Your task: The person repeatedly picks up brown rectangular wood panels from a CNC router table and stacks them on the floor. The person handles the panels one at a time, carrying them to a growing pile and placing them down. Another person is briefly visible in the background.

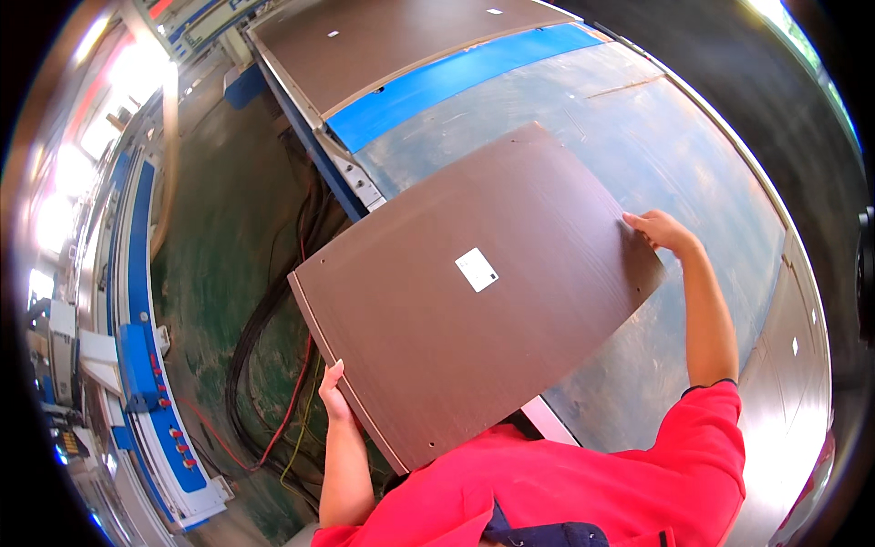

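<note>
A brown rectangular panel [392, 319] with a white label [477, 270] sits at the centre of the view, partly over a grey tabletop [674, 137]. At its eight o'clock edge, the person's left hand [336, 394] grips it, fingers mostly hidden. At two o'clock, the right hand [665, 232] pinches the opposite edge. A blue strip [465, 82] lies toward twelve.

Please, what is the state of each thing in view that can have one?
Left grip: closed on left edge of held panel.
Right grip: closed on its right edge.
White label on held panel: facing up.
Far panel: lying flat.
Black cables: loosely bunched.
</note>
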A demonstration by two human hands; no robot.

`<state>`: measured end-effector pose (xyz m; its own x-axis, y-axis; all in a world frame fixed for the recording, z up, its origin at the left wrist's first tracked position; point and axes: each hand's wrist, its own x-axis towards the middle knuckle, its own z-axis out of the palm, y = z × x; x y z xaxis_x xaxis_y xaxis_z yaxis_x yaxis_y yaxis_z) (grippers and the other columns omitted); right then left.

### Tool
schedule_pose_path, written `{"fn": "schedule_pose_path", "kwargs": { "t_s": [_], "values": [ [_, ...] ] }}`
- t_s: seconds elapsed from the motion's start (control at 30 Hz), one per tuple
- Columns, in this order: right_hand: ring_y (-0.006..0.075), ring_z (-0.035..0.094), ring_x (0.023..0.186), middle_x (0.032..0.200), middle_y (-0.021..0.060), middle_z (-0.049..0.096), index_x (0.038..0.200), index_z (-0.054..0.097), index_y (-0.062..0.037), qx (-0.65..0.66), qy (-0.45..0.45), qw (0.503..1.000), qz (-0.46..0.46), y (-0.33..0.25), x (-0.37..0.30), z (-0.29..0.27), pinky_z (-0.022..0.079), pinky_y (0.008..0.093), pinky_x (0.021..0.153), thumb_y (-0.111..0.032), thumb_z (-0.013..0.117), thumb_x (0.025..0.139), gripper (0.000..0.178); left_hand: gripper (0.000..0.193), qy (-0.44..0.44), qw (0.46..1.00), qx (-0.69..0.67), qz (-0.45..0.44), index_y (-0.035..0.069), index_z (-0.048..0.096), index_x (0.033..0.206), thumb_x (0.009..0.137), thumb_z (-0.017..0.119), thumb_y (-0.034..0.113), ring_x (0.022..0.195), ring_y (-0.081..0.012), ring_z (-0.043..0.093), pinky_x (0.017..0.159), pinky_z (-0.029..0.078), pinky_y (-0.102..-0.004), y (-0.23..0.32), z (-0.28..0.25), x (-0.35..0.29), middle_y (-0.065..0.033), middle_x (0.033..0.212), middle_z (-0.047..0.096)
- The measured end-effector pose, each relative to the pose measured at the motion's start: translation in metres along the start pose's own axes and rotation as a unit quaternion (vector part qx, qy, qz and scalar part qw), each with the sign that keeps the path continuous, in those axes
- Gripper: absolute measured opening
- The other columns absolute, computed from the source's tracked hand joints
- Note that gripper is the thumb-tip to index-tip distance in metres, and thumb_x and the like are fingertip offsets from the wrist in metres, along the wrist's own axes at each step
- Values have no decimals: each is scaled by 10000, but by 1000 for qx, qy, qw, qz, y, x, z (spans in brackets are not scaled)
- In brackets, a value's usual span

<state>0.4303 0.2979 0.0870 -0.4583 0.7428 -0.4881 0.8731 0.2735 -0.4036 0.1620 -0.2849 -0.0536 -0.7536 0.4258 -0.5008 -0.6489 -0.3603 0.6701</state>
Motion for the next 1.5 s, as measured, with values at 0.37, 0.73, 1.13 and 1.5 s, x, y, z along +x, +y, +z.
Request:
{"fn": "schedule_pose_path", "kwargs": {
  "t_s": [0.37,0.73,1.13,1.5],
  "values": [
    [361,586,1196,1276,235,624,1209,662,23,-96,22,993,-67,-30,-3,-8,461,457,1000,-767,415,906,881,512,-82,995,-52,-22,-8,581,1247,882,522,346,1044,-352,646,893,532,-471,-9,0,-2,-179,1191,654],
    [208,599,1156,1323,121,618,1394,556,-114,240,-128,958,-91,-59,59,-2,489,366,949,-690,533,896,762,523,-144,989,-35,-15,8,583,1264,885,524,364,1074,-349,636,922,525,-472,-12,-6,5,-173,1232,640],
    [211,619,1071,1198,108,664,1259,645,-77,397,-157,904,24,-71,-18,48,453,364,950,-528,570,941,557,467,-179,976,-98,-71,-27,618,1173,844,543,297,1019,-347,662,888,543,-459,28,-25,36,-182,1153,676],
    [208,598,1093,1196,95,642,1266,604,-54,588,61,805,40,-42,-171,114,449,365,958,-491,586,946,542,461,-317,927,-47,-195,-28,641,1165,859,518,294,1026,-337,674,920,539,-462,109,-1,182,-184,1142,692]
  ]
}}
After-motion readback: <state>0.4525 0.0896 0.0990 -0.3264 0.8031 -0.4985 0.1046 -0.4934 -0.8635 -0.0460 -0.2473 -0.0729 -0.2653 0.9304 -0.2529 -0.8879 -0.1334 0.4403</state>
